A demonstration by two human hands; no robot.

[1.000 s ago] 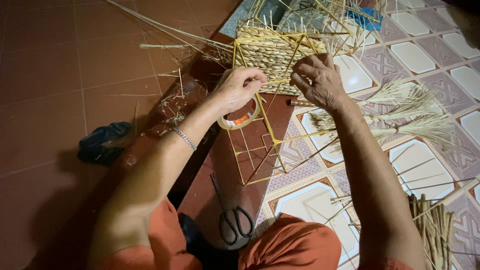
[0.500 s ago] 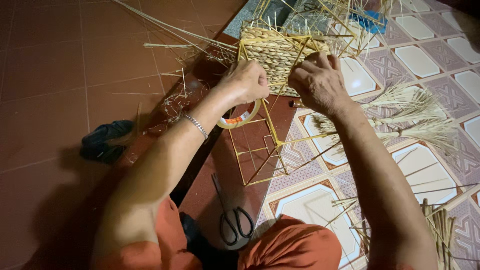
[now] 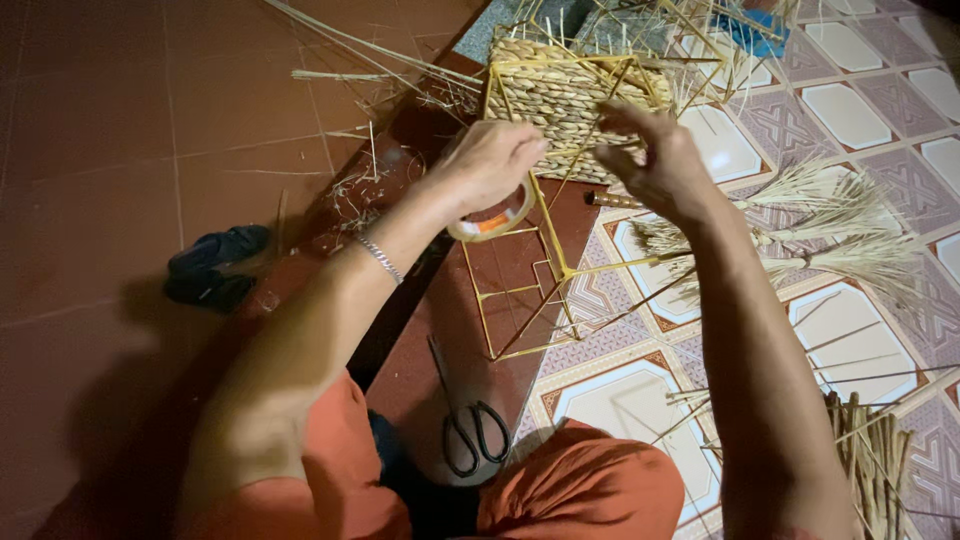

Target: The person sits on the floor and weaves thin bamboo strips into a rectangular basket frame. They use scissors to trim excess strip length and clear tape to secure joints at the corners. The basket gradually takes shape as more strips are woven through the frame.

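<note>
Head view showed the left hand (image 3: 487, 165) curled shut over a tape roll (image 3: 490, 215) (orange inside). The right hand (image 3: 655, 160) pinched a thin straw. Both touched the woven basket (image 3: 565, 95) at top middle. Black scissors (image 3: 470, 425) lay lower down.

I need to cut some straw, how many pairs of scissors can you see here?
1: black-handled scissors lie on the dark red floor by the person's knee, below the yellow wire frame. Others may be hidden under straw.
</note>
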